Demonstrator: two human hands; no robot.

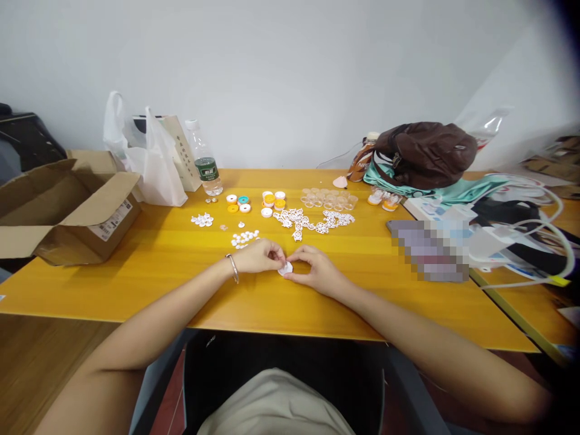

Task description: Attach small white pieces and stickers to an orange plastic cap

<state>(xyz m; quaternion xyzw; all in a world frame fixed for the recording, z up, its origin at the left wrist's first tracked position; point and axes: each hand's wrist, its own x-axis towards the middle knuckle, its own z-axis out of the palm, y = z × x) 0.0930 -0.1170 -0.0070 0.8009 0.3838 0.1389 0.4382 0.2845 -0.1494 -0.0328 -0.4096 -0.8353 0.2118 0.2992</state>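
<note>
A small round white plastic piece is between my hands, near the front middle of the table. My right hand holds its edge between thumb and forefinger. My left hand, with a bracelet on the wrist, is pinched closed over the top of the piece; what its fingertips grip is hidden. Just beyond lie several small white caps and a cluster of white spoked plastic parts. Farther left are white pegged pieces and a single one.
Behind are coloured round cases, more stacked cases and clear rings. A water bottle, plastic bag and open cardboard box stand left. A brown bag, a blurred-out flat object and white cables lie right.
</note>
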